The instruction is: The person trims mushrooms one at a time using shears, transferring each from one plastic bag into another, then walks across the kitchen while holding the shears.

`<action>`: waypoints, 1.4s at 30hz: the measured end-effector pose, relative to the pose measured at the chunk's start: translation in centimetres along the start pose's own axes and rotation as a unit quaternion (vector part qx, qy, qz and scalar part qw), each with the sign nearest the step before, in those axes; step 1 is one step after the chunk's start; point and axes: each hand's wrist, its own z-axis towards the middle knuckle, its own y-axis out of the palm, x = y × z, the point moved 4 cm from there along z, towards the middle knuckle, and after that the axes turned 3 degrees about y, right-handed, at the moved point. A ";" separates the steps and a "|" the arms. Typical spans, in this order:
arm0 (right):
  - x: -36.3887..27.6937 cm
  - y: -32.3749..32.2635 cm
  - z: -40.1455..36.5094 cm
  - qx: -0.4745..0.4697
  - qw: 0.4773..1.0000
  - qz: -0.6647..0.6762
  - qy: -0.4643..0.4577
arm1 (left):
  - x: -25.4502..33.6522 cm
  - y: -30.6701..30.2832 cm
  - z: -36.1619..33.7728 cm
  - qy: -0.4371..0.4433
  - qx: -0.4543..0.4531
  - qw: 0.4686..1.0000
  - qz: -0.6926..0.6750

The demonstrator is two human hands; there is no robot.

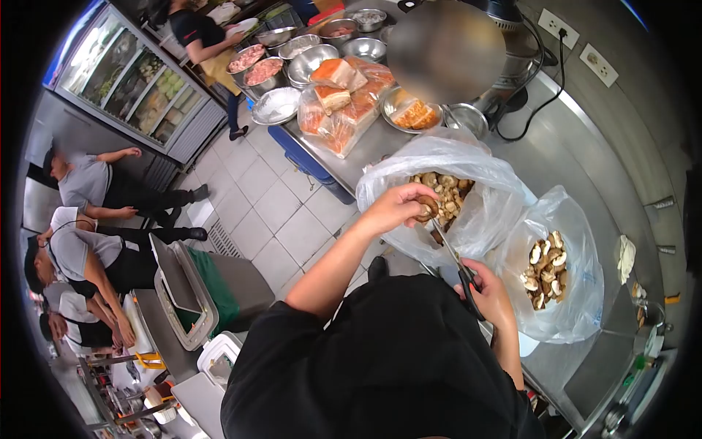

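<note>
My left hand [401,208] pinches a brown mushroom [425,209] above an open clear plastic bag [387,175] full of whole mushrooms [457,192]. Black-handled scissors [465,276] are gripped in my right hand [488,294], their blades pointing up and left to the underside of the held mushroom. To the right of that hand, a second clear bag [578,307] lies spread open with brown mushrooms and pale cut pieces [546,271] inside. Both bags rest on the steel counter [585,168].
Bagged orange-and-white meat [342,110], steel bowls [311,66] and a bowl of orange food [411,110] stand farther along the counter. A black cord [545,110] hangs from a wall socket [559,29]. Grey bins [183,293] and several people are at the left.
</note>
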 end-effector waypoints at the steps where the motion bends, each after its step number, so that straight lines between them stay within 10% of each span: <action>1: -0.1 -0.3 -0.2 -0.004 1.000 -0.006 0.005 | 0.1 -0.3 0.2 0.009 0.028 0.999 -0.016; 5: -0.6 -1.1 -1.5 0.000 0.998 0.047 0.033 | -0.4 -1.7 -0.1 -0.040 0.129 0.986 -0.101; 14: -0.2 -2.3 -3.0 0.030 0.988 0.151 0.015 | -1.1 -1.2 0.6 -0.068 0.048 0.923 -0.376; 25: 0.1 -2.9 -5.6 0.103 0.979 0.178 0.002 | 1.0 -0.6 1.9 0.006 0.011 0.958 -0.286; 27: 0.1 -2.8 -5.8 0.107 0.978 0.177 0.013 | 1.3 -0.3 2.3 -0.080 0.084 0.987 0.107; 29: 0.2 -2.7 -6.0 0.109 0.978 0.176 0.016 | 0.5 0.2 3.2 -0.024 0.095 0.970 0.224; 31: 0.1 -2.5 -6.1 0.109 0.978 0.174 0.015 | 1.7 1.4 3.6 0.111 0.078 0.775 0.617; 34: 0.2 -2.4 -6.1 0.108 0.981 0.163 0.012 | -2.2 0.8 5.4 -0.008 0.027 0.695 0.719; 42: 0.6 -2.4 -6.0 0.132 0.981 0.143 0.005 | -3.0 1.8 5.8 -0.007 0.017 0.697 0.717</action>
